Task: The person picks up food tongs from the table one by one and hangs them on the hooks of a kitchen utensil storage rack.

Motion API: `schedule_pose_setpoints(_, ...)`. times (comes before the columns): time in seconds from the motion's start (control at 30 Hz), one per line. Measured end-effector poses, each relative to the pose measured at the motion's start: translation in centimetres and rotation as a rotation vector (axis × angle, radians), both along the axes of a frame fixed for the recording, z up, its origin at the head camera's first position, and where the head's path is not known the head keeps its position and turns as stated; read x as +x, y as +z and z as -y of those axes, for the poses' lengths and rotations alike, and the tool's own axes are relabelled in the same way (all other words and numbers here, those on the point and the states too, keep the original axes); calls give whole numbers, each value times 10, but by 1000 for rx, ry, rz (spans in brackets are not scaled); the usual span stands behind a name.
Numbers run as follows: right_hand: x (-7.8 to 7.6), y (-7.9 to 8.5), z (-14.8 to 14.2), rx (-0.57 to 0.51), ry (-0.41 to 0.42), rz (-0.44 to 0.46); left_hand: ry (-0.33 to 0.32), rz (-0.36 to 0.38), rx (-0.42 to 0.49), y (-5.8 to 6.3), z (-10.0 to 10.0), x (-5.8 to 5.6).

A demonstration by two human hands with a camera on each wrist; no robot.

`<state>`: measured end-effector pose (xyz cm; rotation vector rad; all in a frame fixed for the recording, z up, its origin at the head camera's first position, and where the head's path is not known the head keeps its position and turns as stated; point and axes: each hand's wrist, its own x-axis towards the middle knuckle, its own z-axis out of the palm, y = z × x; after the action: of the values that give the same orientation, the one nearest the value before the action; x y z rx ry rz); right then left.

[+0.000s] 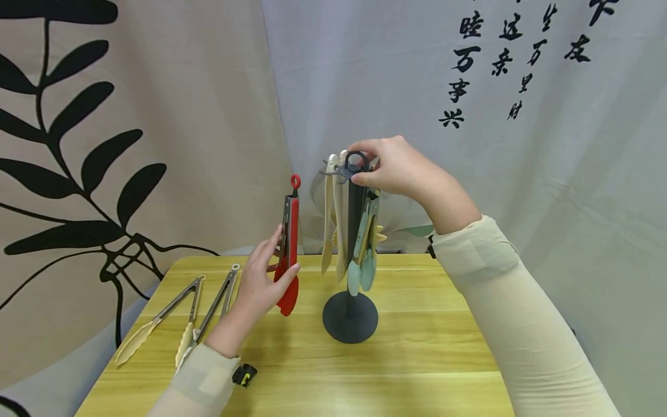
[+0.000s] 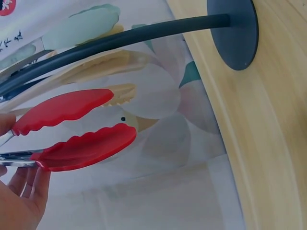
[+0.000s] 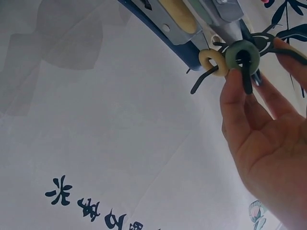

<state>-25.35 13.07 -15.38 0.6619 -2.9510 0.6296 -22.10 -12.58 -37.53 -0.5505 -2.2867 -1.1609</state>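
My left hand (image 1: pixel 260 278) holds a pair of red-tipped kitchen tongs (image 1: pixel 294 231) upright, left of a dark utensil stand (image 1: pixel 350 317). In the left wrist view the two scalloped red heads (image 2: pixel 88 148) are spread apart. At the stand's top, my right hand (image 1: pixel 398 165) grips the hook carousel around its ring (image 1: pixel 357 154). Green-tipped tongs (image 1: pixel 367 269) hang from the stand on the right. In the right wrist view, a green hanging loop (image 3: pixel 233 57) and a yellow loop (image 3: pixel 207 56) sit on hooks beside the right fingertips.
Cream-coloured utensils (image 1: pixel 328 220) hang on the stand's left side. On the left of the wooden table (image 1: pixel 417 324) lie cream-tipped tongs (image 1: pixel 138 341) and another pair of tongs (image 1: pixel 213 310). A printed curtain (image 1: pixel 208 116) hangs behind the table.
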Motion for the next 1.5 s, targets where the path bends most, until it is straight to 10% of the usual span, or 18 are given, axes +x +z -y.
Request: schedule_pose_setpoints(1.5,3,0,4,19,14,-28,-145,-18,-4,21,-14,3)
